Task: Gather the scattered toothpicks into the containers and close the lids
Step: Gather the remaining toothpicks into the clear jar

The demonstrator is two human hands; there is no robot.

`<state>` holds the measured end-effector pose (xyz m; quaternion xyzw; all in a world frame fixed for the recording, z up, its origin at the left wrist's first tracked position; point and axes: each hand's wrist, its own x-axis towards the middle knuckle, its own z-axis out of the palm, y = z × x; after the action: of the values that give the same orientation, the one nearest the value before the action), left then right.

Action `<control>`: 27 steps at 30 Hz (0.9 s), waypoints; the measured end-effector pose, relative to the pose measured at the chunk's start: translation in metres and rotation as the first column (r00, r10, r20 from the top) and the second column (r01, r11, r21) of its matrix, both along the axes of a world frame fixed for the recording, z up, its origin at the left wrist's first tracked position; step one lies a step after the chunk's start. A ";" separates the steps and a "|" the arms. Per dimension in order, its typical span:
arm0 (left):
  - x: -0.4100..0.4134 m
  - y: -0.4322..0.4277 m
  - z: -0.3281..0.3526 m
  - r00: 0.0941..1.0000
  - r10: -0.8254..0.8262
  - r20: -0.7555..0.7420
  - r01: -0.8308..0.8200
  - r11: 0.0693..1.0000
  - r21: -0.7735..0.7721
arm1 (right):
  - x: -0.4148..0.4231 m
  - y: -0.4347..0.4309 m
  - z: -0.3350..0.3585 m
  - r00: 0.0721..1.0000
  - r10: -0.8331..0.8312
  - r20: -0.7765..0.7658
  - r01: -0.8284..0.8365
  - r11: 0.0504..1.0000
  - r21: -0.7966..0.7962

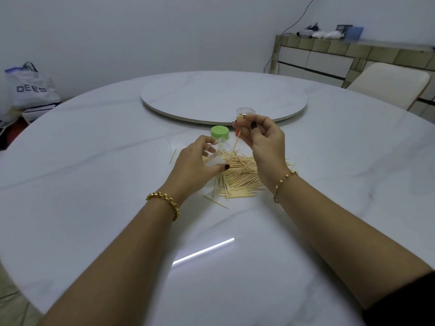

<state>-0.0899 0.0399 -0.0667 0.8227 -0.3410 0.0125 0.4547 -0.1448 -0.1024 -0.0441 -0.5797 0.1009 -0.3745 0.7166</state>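
- Head view: the left hand (197, 163) has its fingers and thumb curled round a clear container (222, 148). It holds the container just above the near edge of the heap, tipped toward the other hand. My guess is that the tilt presents the mouth for feeding, though the mouth itself is hard to make out.
- The right hand (263, 140) pinches a single toothpick (236, 143) between thumb and fingertips. The stick hangs point-down, just right of the held container. A vertical stick looks easiest to drop in lengthwise.
- Below and between both wrists lies the pile (237, 178) of toothpicks on the table (94, 149), most of it uncollected. A few strays (173, 156) lie left of the left hand, and others sit near the left wrist.
- A green lid (220, 132) sits just beyond the left fingers, apart from the container. It is probably parked there so it is within reach once filling is done.
- A second container (245, 113), clear and with some sticks inside, stands just beyond the right fingertips and is partly hidden by them. An orange part shows below it, and I cannot tell whether that is its lid.
- Judging by the heap, the task is at an early stage, with neither lid on.
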 end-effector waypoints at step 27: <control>0.051 0.070 0.012 0.934 0.318 -0.163 -0.338 0.935 -0.110 | 0.070 0.022 -0.014 0.871 -0.111 -0.478 -0.365 0.504 -0.783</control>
<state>-0.0392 0.1095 -0.0543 0.8339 -0.1636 0.0527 0.5245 -0.0752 -0.0802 -0.0584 -0.9337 0.0288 -0.1668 0.3155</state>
